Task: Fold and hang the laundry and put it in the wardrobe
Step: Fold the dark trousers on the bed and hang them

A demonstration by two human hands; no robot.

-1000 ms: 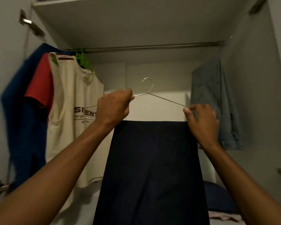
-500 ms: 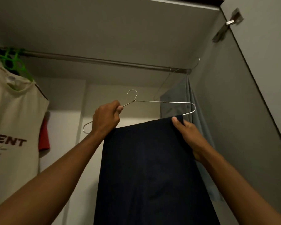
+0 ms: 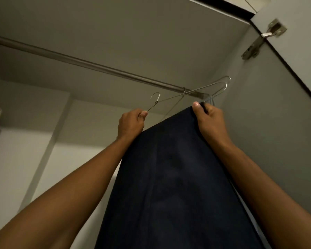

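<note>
Left hand [image 3: 131,123] pinched hanger [image 3: 183,95] neck, right hand [image 3: 211,121] gripped trousers [image 3: 169,177]; hook should clear rail [image 3: 97,66] squarely.

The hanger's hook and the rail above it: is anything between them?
Nothing: in the head view only bare wardrobe wall shows between the hook and the rail. The left hand holds the hanger below it.

- Dim, warm-grey light inside the wardrobe [image 3: 178,38]; its source is out of view.
- The lower back wall is the brightest patch, while the ceiling panel sits in soft shadow.
- A thin glint runs along the rail [image 3: 90,64].
- The dark garment [image 3: 169,186] shows almost no detail.
- Wide-angle bending curves the edges; slight blur at the left border.
</note>
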